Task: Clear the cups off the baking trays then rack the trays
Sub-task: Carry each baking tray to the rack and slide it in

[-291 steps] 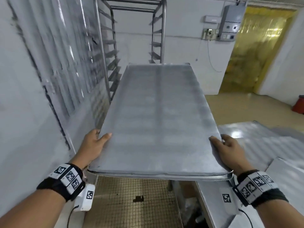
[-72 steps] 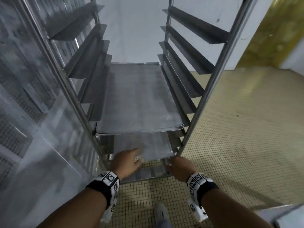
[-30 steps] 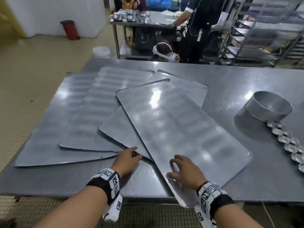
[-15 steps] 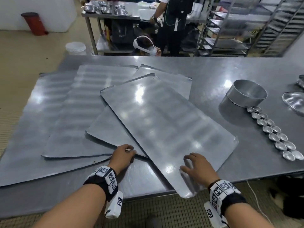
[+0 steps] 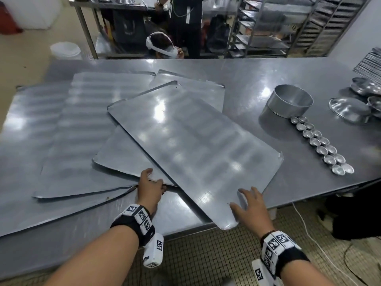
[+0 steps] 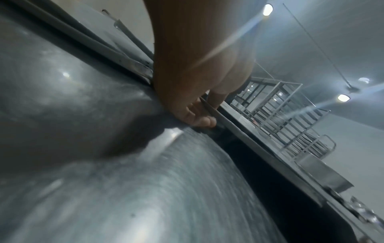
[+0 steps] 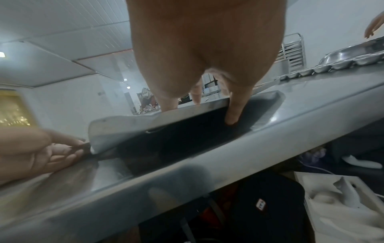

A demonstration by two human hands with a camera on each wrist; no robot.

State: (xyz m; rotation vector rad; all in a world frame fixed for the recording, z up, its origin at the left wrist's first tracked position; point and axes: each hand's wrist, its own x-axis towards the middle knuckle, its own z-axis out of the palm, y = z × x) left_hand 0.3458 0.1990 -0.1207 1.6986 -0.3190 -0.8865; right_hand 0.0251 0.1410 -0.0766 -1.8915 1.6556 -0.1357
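Several flat metal baking trays lie overlapped on the steel table [image 5: 257, 79]. The top tray [image 5: 195, 145] sits askew, and its near corner hangs over the table's front edge. My left hand [image 5: 151, 187] pinches its near left edge, thumb on top and fingers curled underneath [image 6: 199, 120]. My right hand [image 5: 249, 203] holds the near right edge: thumb and forefinger lie on top and one finger [image 7: 232, 115] reaches under the raised rim [image 7: 129, 125]. A double row of small metal cups [image 5: 321, 145] stands on the table to the right, off the trays.
A round metal pan [image 5: 288, 104] and upturned bowls [image 5: 350, 108] stand at the right, with a tray stack [image 5: 369, 62] behind. Beyond the table are two people [image 5: 185, 21], another steel table and tray racks [image 5: 268, 27]. A bag and white packing lie under the table [image 7: 270, 205].
I have come from the rack, where a tray now sits, to the table. Over the last second the top tray slid toward me, and both hands closed on its near edge.
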